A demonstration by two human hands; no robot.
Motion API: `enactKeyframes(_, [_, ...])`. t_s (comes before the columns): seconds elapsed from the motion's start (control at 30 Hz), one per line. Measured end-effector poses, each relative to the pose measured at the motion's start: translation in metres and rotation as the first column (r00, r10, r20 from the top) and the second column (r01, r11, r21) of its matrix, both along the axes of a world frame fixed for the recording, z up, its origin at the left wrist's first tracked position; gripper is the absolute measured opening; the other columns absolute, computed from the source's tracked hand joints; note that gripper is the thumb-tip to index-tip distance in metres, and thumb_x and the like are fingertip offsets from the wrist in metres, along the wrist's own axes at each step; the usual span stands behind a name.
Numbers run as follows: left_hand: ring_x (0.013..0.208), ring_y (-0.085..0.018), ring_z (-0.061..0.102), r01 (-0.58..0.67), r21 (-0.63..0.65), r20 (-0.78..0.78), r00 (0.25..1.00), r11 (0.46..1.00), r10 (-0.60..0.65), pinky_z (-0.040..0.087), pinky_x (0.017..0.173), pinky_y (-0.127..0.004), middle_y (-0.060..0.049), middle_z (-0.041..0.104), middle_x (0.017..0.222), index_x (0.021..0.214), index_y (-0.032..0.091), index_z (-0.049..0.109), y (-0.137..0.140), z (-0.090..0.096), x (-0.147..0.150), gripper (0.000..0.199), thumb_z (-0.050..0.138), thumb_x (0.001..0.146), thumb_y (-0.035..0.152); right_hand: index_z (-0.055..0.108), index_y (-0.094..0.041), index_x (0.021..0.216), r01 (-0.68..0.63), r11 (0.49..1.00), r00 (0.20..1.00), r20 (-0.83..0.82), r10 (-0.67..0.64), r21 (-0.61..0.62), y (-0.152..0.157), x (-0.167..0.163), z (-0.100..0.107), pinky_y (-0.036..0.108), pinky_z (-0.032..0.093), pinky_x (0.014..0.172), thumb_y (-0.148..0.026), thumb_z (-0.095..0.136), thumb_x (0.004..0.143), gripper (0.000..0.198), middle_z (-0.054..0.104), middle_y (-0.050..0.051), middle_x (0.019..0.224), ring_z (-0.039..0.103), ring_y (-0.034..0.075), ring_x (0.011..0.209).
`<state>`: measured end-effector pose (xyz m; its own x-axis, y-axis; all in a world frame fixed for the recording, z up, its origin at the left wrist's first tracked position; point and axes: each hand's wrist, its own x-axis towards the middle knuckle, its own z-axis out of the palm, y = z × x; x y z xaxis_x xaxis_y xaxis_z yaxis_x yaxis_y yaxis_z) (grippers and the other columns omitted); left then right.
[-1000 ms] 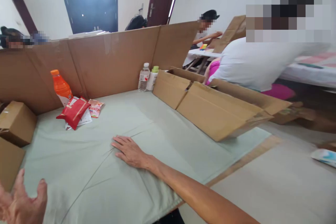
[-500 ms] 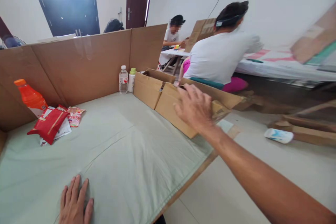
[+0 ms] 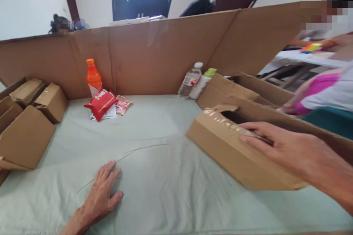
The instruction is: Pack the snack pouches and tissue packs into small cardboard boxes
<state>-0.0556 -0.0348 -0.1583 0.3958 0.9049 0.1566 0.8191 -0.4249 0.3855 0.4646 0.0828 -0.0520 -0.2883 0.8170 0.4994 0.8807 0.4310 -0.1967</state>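
Observation:
My right hand [image 3: 284,147] is closed at the near rim of a long open cardboard box [image 3: 234,154] on the right. A thin dark strip shows between its thumb and fingers; whether it is a held item or part of the box is unclear. My left hand [image 3: 103,189] lies on the pale green cloth [image 3: 154,176] with its fingers stretched out, holding nothing. Behind the box, a clear water bottle [image 3: 190,80] leans beside a white bottle with a green cap [image 3: 202,82].
An orange drink bottle [image 3: 94,77] stands behind a red packet [image 3: 101,105] and a pink packet [image 3: 122,105]. Several cardboard boxes [image 3: 27,136] sit at left. A cardboard screen [image 3: 171,55] lines the back. A person in a white shirt [image 3: 331,91] sits beyond the right side.
My view has swung left, bringing the left-hand boxes into sight. My right hand has gone from spread over the box to closed at its rim. My left hand stays flat on the cloth.

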Motion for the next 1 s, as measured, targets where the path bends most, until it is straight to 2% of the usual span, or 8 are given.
enactKeyframes(0.1, [0.151,-0.036,0.038,-0.073,-0.115,0.134,0.987,0.991,0.088,0.039,0.119,-0.061,-0.017,0.036,0.164,0.156,0.023,0.039,0.0,0.005,-0.013,0.075,0.067,0.086,0.026,0.068,-0.032,0.103,-0.013,0.993,0.999,0.041,0.008,0.113,-0.014,-0.088,0.025,0.042,0.055,0.051,-0.057,0.043,0.099,0.036,0.078,0.002,0.084,0.073,0.03,0.062])
enactKeyframes(0.27, [0.155,-0.041,0.026,-0.159,-0.109,0.33,0.925,0.981,0.187,0.032,0.121,-0.064,-0.021,0.025,0.168,0.162,0.023,0.021,0.004,0.024,-0.035,0.097,0.076,0.083,0.039,0.068,-0.021,0.104,-0.46,0.882,0.887,0.106,0.45,0.106,-0.041,-0.213,0.059,0.031,0.055,0.063,-0.023,0.045,0.103,0.023,0.077,0.003,0.088,0.072,0.018,0.069])
enactKeyframes(0.47, [0.156,-0.045,0.019,-0.142,-0.135,0.445,0.876,0.981,0.188,0.023,0.122,-0.07,-0.021,0.013,0.171,0.165,0.025,0.006,-0.003,0.049,-0.063,0.119,0.078,0.078,0.062,0.069,-0.021,0.101,-0.672,0.74,0.741,0.026,0.671,0.033,-0.067,-0.254,0.076,0.031,0.054,0.07,-0.02,0.048,0.103,0.021,0.073,0.003,0.081,0.068,0.016,0.07])
enactKeyframes(0.57, [0.157,-0.044,0.015,-0.082,-0.182,0.491,0.856,0.98,0.163,0.018,0.124,-0.069,-0.021,0.01,0.172,0.165,0.024,0.005,0.001,0.05,-0.064,0.127,0.079,0.073,0.07,0.07,-0.026,0.107,-0.566,0.82,0.807,-0.141,0.573,0.091,-0.059,-0.233,0.071,0.033,0.057,0.085,-0.033,0.053,0.102,0.019,0.077,0.005,0.104,0.073,0.02,0.094])
enactKeyframes(0.7, [0.157,-0.043,0.016,0.041,-0.22,0.596,0.796,0.975,0.101,0.018,0.126,-0.062,-0.018,0.012,0.172,0.165,0.024,0.005,0.017,0.041,-0.048,0.132,0.082,0.069,0.069,0.072,-0.031,0.108,-0.122,0.986,0.9,-0.431,0.062,-0.112,-0.035,-0.197,0.048,0.043,0.058,0.097,-0.056,0.056,0.094,0.033,0.071,0.007,0.13,0.069,0.03,0.115])
enactKeyframes(0.83, [0.154,-0.042,0.025,0.15,-0.218,0.685,0.727,0.964,0.042,0.021,0.126,-0.059,-0.018,0.025,0.167,0.165,0.02,0.004,0.036,0.037,-0.03,0.134,0.086,0.066,0.058,0.068,-0.027,0.122,-0.113,0.811,0.798,-0.539,-0.271,-0.574,-0.024,-0.19,0.016,0.046,0.06,0.094,-0.078,0.059,0.078,0.068,0.073,0.013,0.125,0.069,0.036,0.116])
enactKeyframes(0.9, [0.153,-0.041,0.028,0.168,-0.22,0.681,0.731,0.961,0.028,0.022,0.126,-0.058,-0.018,0.027,0.166,0.165,0.02,0.002,0.042,0.04,-0.03,0.132,0.085,0.066,0.047,0.064,-0.026,0.129,-0.197,0.745,0.77,-0.571,-0.285,-0.637,-0.025,-0.199,0.004,0.043,0.06,0.095,-0.079,0.061,0.076,0.075,0.07,0.014,0.131,0.067,0.035,0.12])
enactKeyframes(1.0, [0.151,-0.041,0.03,0.139,-0.199,0.662,0.749,0.97,0.028,0.023,0.126,-0.057,-0.017,0.03,0.165,0.164,0.02,0.007,0.047,0.048,-0.045,0.123,0.08,0.067,0.036,0.065,-0.026,0.129,-0.243,0.752,0.738,-0.62,-0.266,-0.612,-0.03,-0.215,-0.004,0.038,0.06,0.092,-0.077,0.064,0.077,0.074,0.068,0.013,0.135,0.067,0.033,0.12])
